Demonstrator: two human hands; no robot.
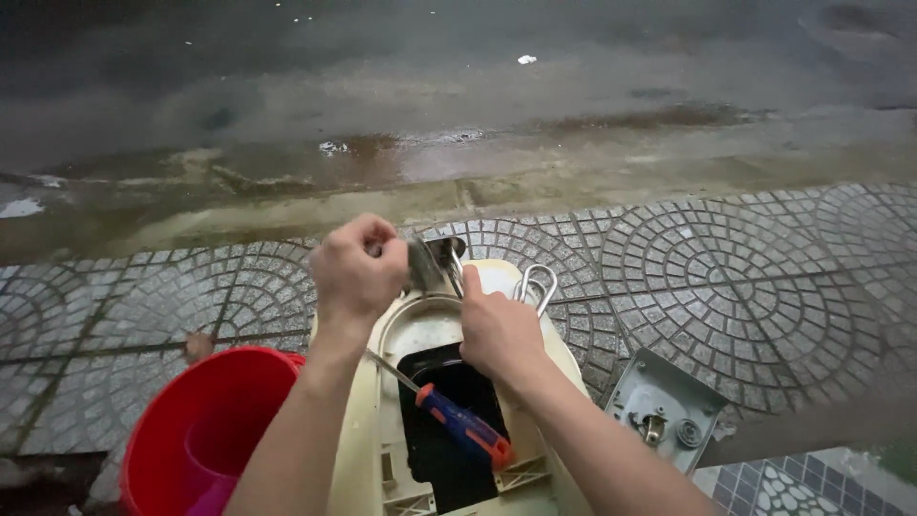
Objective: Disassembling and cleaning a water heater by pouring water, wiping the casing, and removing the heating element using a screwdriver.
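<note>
Grey metal part (432, 263), upright, above cream housing (368, 430)

left: red bucket (205, 430) crowds the casing (368, 430) | right: grey plate (662, 406) near — paving beyond open; screwdriver (458, 423) across the opening

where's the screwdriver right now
In the head view, the screwdriver lies low of centre across the cream casing's dark opening, below the right hand, right of the red bucket.

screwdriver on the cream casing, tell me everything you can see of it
The screwdriver has a blue handle with orange ends and a thin bare metal shaft. It lies slantwise across the dark opening of the cream casing, handle toward the lower right, shaft running up left behind the left forearm. Neither hand holds it.
</note>
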